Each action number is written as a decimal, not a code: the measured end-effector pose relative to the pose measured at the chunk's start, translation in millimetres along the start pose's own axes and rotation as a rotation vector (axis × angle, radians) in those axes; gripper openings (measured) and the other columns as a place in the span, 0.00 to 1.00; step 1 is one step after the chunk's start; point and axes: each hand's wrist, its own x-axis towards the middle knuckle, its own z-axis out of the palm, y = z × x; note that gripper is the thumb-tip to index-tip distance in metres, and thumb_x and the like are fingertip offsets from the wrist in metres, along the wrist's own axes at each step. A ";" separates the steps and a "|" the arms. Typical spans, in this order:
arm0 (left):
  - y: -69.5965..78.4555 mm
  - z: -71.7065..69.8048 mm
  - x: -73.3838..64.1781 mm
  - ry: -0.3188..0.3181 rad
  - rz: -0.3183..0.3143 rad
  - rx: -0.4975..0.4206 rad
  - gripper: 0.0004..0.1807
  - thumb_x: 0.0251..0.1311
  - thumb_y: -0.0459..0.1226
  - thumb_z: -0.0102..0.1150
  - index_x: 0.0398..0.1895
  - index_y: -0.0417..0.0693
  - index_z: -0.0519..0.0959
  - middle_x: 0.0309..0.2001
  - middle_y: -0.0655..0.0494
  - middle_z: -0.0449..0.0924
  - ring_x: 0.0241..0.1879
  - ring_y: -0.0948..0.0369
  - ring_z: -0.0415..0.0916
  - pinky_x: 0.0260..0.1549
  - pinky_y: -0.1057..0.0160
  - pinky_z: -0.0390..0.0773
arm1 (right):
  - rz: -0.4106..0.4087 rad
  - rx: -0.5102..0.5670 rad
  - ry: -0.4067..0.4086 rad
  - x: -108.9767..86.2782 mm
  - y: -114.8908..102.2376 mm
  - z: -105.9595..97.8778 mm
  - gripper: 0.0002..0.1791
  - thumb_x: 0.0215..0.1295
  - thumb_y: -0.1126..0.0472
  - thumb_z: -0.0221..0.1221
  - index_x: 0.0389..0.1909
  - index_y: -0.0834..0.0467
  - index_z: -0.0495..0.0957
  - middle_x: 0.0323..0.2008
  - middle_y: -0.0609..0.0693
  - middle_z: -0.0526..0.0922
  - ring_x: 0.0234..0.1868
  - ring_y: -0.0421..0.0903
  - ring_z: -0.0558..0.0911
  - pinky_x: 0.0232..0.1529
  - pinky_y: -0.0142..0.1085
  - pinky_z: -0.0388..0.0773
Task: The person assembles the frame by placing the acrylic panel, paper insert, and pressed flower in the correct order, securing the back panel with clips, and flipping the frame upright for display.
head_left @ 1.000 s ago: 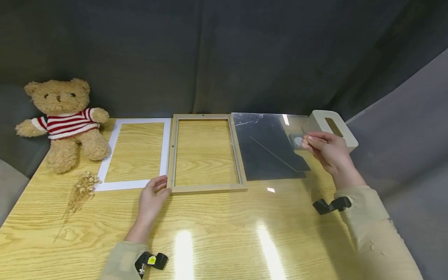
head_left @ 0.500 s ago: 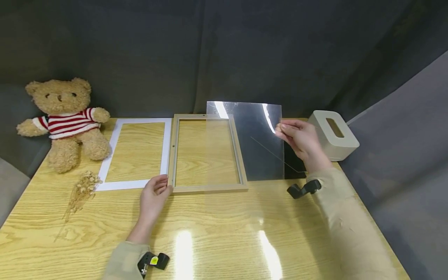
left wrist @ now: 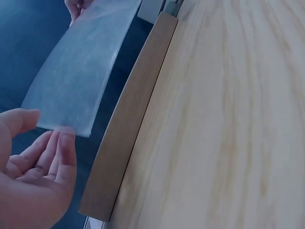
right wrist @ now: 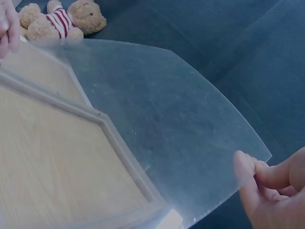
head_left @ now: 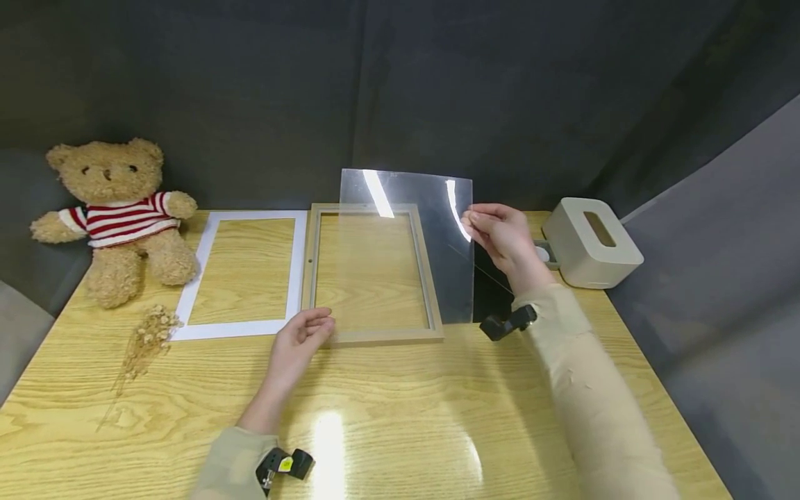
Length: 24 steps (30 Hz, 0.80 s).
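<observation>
My right hand (head_left: 500, 239) pinches a clear plastic sheet (right wrist: 152, 105) by its right edge, between thumb and fingers. Raised and slightly bowed, the sheet overlaps the right part of a light wooden picture frame (head_left: 387, 338) in the head view. My left hand (head_left: 303, 351) is near the frame's lower left corner. In the left wrist view its thumb stands apart from its fingers, and the fingertips (left wrist: 66, 131) are right at the sheet's near edge. A dark backing panel (head_left: 492, 292) lies right of the frame, partly hidden behind the sheet and right hand.
Left of the frame lies a white mat border (head_left: 237, 330), with dried flowers (head_left: 146, 340) beside it. A teddy bear (head_left: 115, 222) in a striped top sits at the far left. A tissue box (head_left: 594, 257) stands at the right, next to a small grey box (head_left: 546, 255).
My right hand has carried the clear sheet leftward, from over the dark panel to partly over the frame. My left hand has left the frame's left corner and shifted a little right.
</observation>
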 end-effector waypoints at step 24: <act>10.0 -0.7 2.9 0.008 0.071 -0.438 0.09 0.59 0.20 0.55 0.43 0.29 0.75 0.34 0.53 0.77 0.33 0.62 0.75 0.33 0.69 0.78 | 0.045 0.052 -0.267 -3.7 38.6 3.8 0.24 0.67 0.53 0.58 0.61 0.57 0.68 0.53 0.51 0.74 0.43 0.43 0.78 0.39 0.31 0.79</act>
